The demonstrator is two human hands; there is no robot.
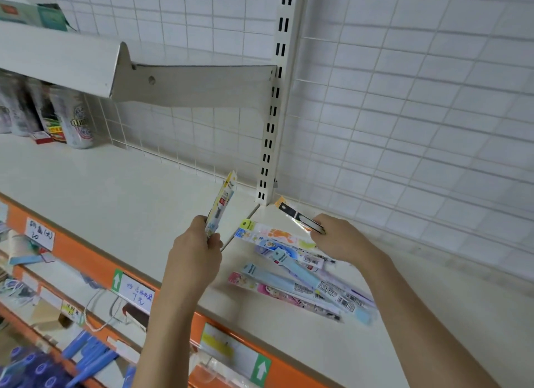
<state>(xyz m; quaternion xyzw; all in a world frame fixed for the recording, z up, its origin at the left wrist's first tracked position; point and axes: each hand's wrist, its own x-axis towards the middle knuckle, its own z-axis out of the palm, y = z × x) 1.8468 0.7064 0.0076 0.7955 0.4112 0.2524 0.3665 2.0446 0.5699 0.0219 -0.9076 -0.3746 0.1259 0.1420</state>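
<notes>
My left hand (199, 243) grips the lower end of a long narrow packet (222, 204) with yellow and blue print, held upright above the white shelf (130, 202). My right hand (338, 237) pinches a black and orange packet (294, 215) by its near end, just above the shelf near the slotted upright post (270, 133). Between and below the hands, several long colourful packets (303, 280) lie in a loose pile on the shelf, some with barcodes showing.
A wire grid backs the shelf. An upper shelf bracket (187, 84) juts out at the left, with cans (75, 119) beneath it. The shelf's orange front edge (95, 260) carries handwritten price labels. Lower shelves at the bottom left hold blue pens (86, 356).
</notes>
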